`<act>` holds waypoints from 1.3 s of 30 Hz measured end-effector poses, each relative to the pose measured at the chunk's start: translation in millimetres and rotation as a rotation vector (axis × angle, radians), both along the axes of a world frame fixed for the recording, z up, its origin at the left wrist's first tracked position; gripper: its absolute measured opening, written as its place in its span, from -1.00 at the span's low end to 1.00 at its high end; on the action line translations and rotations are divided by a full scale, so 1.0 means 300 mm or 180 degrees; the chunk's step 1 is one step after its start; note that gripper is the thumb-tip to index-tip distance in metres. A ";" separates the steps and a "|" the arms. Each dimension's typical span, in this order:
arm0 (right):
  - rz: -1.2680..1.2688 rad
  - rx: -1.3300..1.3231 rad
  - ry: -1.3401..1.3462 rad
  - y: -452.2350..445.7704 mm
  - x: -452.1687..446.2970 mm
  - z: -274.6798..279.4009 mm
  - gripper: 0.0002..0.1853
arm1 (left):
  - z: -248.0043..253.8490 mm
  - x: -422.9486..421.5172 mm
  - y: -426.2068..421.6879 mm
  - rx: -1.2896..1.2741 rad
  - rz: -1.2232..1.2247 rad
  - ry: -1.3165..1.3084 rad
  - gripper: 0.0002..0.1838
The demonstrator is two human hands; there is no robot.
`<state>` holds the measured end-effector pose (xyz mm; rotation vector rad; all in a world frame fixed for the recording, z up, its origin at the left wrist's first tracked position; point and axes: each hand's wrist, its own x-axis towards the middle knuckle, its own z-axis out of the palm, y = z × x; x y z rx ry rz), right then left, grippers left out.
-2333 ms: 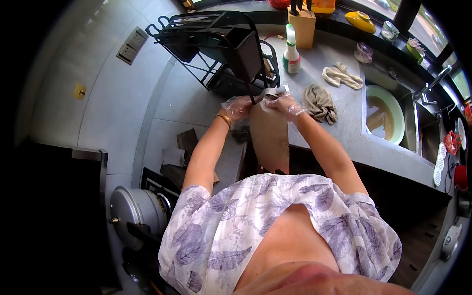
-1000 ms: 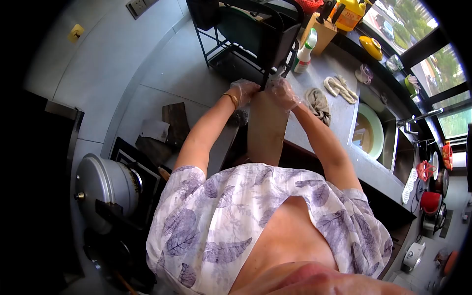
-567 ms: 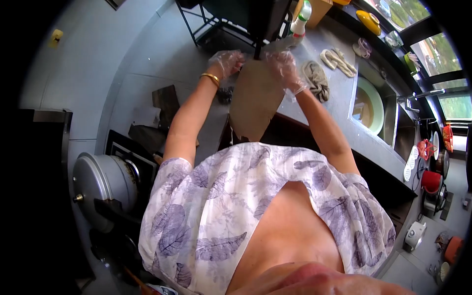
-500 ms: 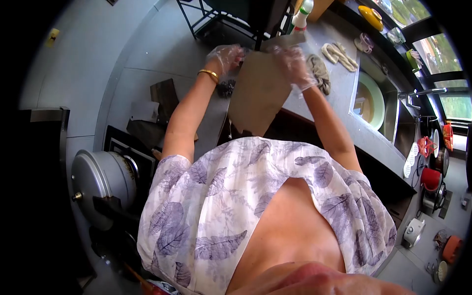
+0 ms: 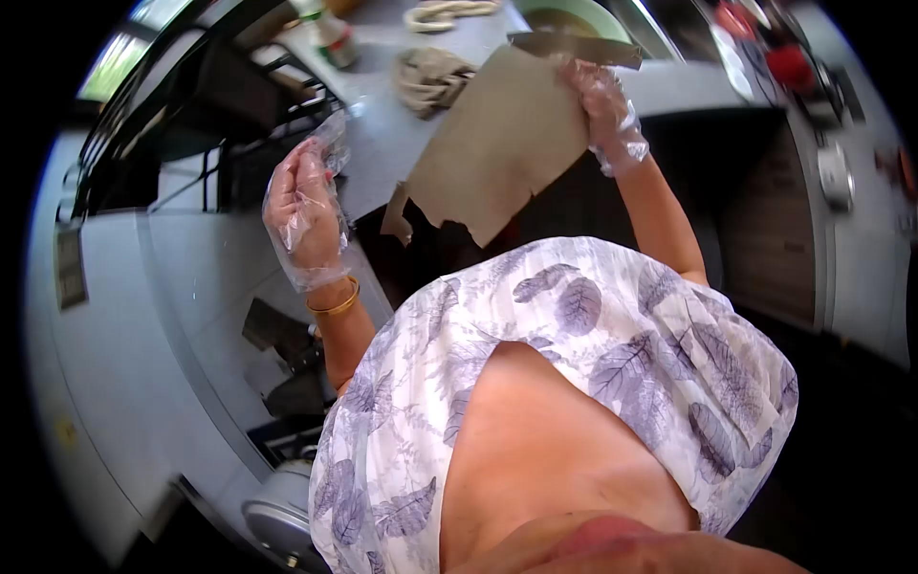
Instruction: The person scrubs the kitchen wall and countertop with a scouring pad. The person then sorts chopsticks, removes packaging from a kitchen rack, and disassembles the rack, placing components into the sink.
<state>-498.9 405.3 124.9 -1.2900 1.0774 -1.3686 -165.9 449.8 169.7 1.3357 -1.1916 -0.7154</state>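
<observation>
My right hand (image 5: 604, 110), in a clear plastic glove, grips the upper right edge of a brownish-grey sheet (image 5: 507, 134). The sheet hangs over the counter edge; its lower edge is torn and ragged, and its top edge is folded over. My left hand (image 5: 308, 206), also in a clear glove and with a gold bracelet at the wrist, is raised left of the sheet, apart from it. Its fingers are loosely spread, with loose glove plastic at the tips. A crumpled grey-brown cloth (image 5: 430, 81) lies behind the sheet on the counter (image 5: 378, 143).
A black rack (image 5: 206, 105) stands at the upper left, with a spray bottle (image 5: 327, 33) beside it. A light cloth (image 5: 449, 13) and a green basin (image 5: 598, 17) are at the top. A metal pot (image 5: 282, 512) sits at the lower left.
The view has swung round. My right hand has carried the sheet away from the rack and to the right, over the counter edge. My left hand has come away from the sheet's side.
</observation>
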 end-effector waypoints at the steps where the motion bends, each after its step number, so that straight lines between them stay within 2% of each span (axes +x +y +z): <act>1: 0.0322 -0.0416 -0.0596 0.031 -0.076 -0.036 -0.64 | -0.002 -0.030 -0.003 -0.0104 -0.0338 -0.0281 -0.70; 3: -0.0428 0.0759 -0.0992 0.107 -0.082 0.087 -0.68 | -0.086 -0.046 -0.092 -0.0371 -0.1158 -0.0982 -0.63; 4: -0.0545 0.0624 -0.1026 0.121 -0.170 0.040 -0.71 | -0.039 -0.143 -0.092 0.0103 -0.1507 -0.0695 -0.51; 5: -0.0702 0.0704 -0.0827 0.190 -0.185 0.101 -0.72 | -0.012 -0.222 -0.098 0.0456 -0.1789 -0.0846 -0.40; 6: -0.0728 0.0068 -0.0236 0.247 -0.236 0.086 -0.72 | -0.056 -0.296 -0.139 0.0071 -0.2194 -0.1130 -0.40; 8: -0.0727 -0.0551 0.0861 0.363 -0.376 0.040 -0.74 | -0.094 -0.492 -0.153 0.0129 -0.3229 -0.1019 -0.40; 9: -0.0709 -0.0526 0.1347 0.401 -0.471 0.012 -0.75 | -0.100 -0.612 -0.122 0.0623 -0.3847 -0.0639 -0.40; 10: -0.0694 -0.0709 0.1284 0.388 -0.524 -0.027 -0.77 | -0.160 -0.662 -0.189 0.1235 -0.4167 -0.0123 -0.40; 11: -0.0675 -0.0891 0.1222 0.371 -0.577 -0.059 -0.79 | -0.163 -0.775 -0.174 0.1493 -0.4247 -0.0086 -0.39; 12: -0.0754 -0.1363 0.0630 0.399 -0.639 -0.085 -0.80 | -0.176 -0.882 -0.159 0.1773 -0.4331 -0.0057 -0.39; 13: -0.0926 -0.1680 0.0480 0.440 -0.704 -0.076 -0.78 | -0.197 -1.012 -0.136 0.2068 -0.4410 -0.0049 -0.38; 14: -0.1100 -0.1999 0.0351 0.482 -0.770 -0.068 -0.76 | -0.228 -1.116 -0.125 0.2046 -0.4381 -0.0273 -0.40; 15: -0.1167 -0.1784 0.0372 0.525 -0.807 -0.066 -0.74 | -0.251 -1.216 -0.108 0.2170 -0.4518 -0.0204 -0.49; 17: -0.1280 -0.1350 0.0414 0.613 -0.877 -0.057 -0.69 | -0.308 -1.320 -0.125 0.2173 -0.4890 -0.0762 -0.56; 18: -0.1354 -0.1279 0.0455 0.667 -0.945 -0.076 -0.72 | -0.350 -1.411 -0.114 0.1860 -0.5306 -0.0963 -0.60; 20: -0.1561 -0.1268 0.0851 0.778 -1.054 -0.104 -0.76 | -0.452 -1.628 -0.076 0.0712 -0.5701 -0.1206 -0.72; 22: -0.1692 -0.1406 0.1604 0.874 -1.159 -0.138 -0.81 | -0.436 -1.760 -0.008 0.1621 -0.5628 -0.0797 -0.79; 23: -0.1753 -0.1509 0.2150 0.925 -1.203 -0.156 -0.83 | -0.504 -1.839 -0.016 0.0979 -0.5920 -0.0984 -0.77; 24: -0.1867 -0.1518 0.2691 0.972 -1.261 -0.194 -0.85 | -0.525 -1.964 0.017 0.1105 -0.5742 -0.1057 -0.77; 26: -0.2344 -0.1233 0.3968 1.036 -1.241 -0.231 -0.84 | -0.540 -2.098 0.074 0.1432 -0.5940 -0.0360 -0.74; 27: -0.2595 -0.0974 0.4634 1.067 -1.223 -0.249 -0.81 | -0.534 -2.156 0.111 0.2690 -0.5950 0.0714 -0.71; 28: -0.2753 -0.0839 0.4651 1.090 -1.227 -0.286 -0.82 | -0.502 -2.212 0.158 0.3953 -0.5572 0.1748 -0.69; 29: -0.2907 -0.0702 0.4668 1.109 -1.226 -0.320 -0.82 | -0.408 -2.225 0.218 0.4017 -0.5573 0.1840 -0.64; 30: -0.3067 -0.0561 0.4673 1.128 -1.232 -0.349 -0.82 | -0.413 -2.271 0.246 0.4062 -0.5603 0.1779 -0.64; 31: -0.3244 -0.0388 0.4671 1.043 -0.973 -0.345 -0.81 | -0.420 -2.062 0.158 0.4160 -0.5690 0.1749 -0.63; 32: -0.3425 -0.0283 0.4623 1.055 -0.961 -0.347 -0.81 | -0.440 -2.081 0.156 0.4307 -0.5815 0.1888 -0.63; 33: -0.3592 -0.0174 0.4542 1.080 -1.000 -0.365 -0.81 | -0.489 -2.144 0.163 0.4477 -0.5897 0.2018 -0.63; 37: -0.3749 0.0282 0.4383 1.182 -1.149 -0.433 -0.82 | -0.463 -2.299 0.254 0.5139 -0.6472 0.2755 -0.59; 38: -0.3695 0.0253 0.4445 1.181 -1.083 -0.424 -0.82 | -0.434 -2.253 0.255 0.5155 -0.6644 0.2529 -0.59; 39: -0.3567 0.0240 0.4452 1.183 -1.114 -0.427 -0.82 | -0.430 -2.304 0.279 0.5166 -0.6285 0.1957 -0.57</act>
